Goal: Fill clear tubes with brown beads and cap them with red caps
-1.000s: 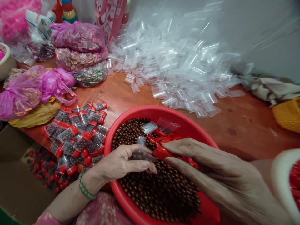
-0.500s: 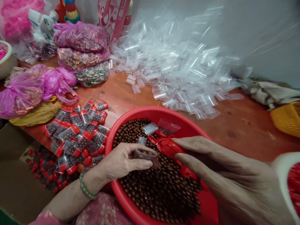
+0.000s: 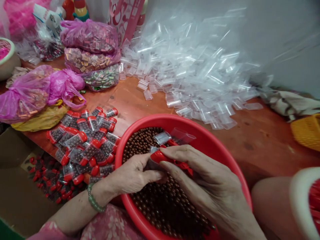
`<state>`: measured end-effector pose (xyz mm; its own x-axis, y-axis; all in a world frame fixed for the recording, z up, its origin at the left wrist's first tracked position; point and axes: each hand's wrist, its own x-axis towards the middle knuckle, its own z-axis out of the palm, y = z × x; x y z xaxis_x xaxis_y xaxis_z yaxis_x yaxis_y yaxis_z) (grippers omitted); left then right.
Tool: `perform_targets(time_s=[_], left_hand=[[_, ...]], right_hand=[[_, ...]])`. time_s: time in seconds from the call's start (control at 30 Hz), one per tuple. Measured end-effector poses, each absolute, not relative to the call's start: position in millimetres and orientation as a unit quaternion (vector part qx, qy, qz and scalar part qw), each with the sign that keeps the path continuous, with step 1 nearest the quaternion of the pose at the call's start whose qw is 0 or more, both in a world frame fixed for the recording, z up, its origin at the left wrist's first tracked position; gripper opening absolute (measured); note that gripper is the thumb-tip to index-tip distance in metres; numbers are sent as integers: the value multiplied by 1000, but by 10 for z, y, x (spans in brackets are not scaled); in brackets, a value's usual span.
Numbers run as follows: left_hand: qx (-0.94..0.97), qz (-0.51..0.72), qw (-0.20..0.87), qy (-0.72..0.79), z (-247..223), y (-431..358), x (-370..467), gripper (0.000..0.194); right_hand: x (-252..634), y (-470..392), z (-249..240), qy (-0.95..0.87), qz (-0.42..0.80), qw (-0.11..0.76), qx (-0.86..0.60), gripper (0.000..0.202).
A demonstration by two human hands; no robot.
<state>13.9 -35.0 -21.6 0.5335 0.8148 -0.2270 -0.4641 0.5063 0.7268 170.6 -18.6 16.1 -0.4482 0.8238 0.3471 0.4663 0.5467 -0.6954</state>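
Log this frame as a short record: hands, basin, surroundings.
left_hand: left hand grips a clear plastic tube over the basin
right_hand: right hand holds a red cap at the tube's mouth
cap_seated: cannot tell
basin: red basin with brown balls
beside_basin: pile of red-capped filled tubes, on its left
behind_basin: heap of clear tubes
back_left: stacked pink bags
left_wrist: green bead bracelet

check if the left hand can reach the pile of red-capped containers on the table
Probably yes: the red-capped containers lie uncovered beside the left wrist, past the tub's rim, though the left hand holds a container.
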Motion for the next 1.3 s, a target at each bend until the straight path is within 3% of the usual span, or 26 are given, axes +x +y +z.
perform_targets(time_s=[0.27,0.63,0.77,0.83,0.93,1.1,1.3], left_hand=[[429,327,759,366,-212,-383,112,5],[547,284,671,412,-232,-405,93,27],[504,304,699,405,-243,-390,105,17],[437,315,746,392,-247,-372,119,5],[318,333,814,356,-240,-344,136,20],[292,360,832,304,-215,-337,101,35],[233,341,875,252,-251,-339,59,48]], right_hand=[[1811,-151,157,-818,321,260,-400,13],[1856,-172,109,-828,321,255,-383,15],[1860,-230,49,-860,229,256,-377,23],[1837,-273,-15,-882,167,226,-377,44],[1765,-313,-130,-897,78,202,-384,70],[1690,-267,-209,-900,-17,247,-359,63],[1695,-201,-122,-895,-29,291,-337,63]])
